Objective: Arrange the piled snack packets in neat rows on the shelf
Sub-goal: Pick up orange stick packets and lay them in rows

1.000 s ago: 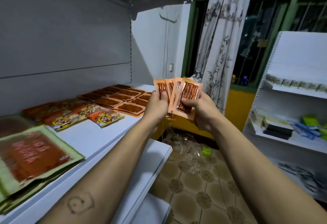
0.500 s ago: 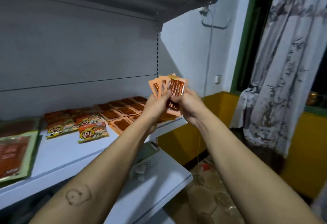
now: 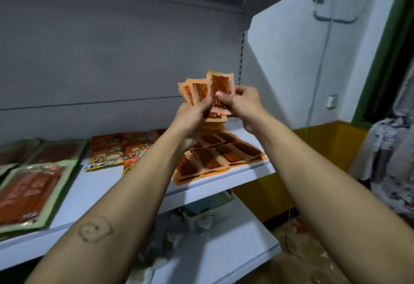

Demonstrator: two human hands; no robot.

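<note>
A fan of small orange snack packets [image 3: 197, 91] is raised above the right end of the white shelf [image 3: 253, 169]. My left hand [image 3: 192, 115] grips the fan from below, thumb on its front. My right hand [image 3: 242, 102] pinches the front packet [image 3: 220, 84] of the fan. Below the hands, more orange packets [image 3: 215, 156] lie in overlapping rows on the shelf. The left forearm hides part of those rows.
Orange-and-yellow cartoon packets [image 3: 109, 151] lie left of the rows, and large green-edged packets [image 3: 31, 192] lie at the far left. A lower shelf [image 3: 224, 259] carries a white basket [image 3: 210, 214] and clutter. A curtain [image 3: 394, 171] hangs at the right.
The view has swung left toward the shelf. Both hands and the fanned packets now sit above the shelf's right end, closer to the laid rows. The grip is the same.
</note>
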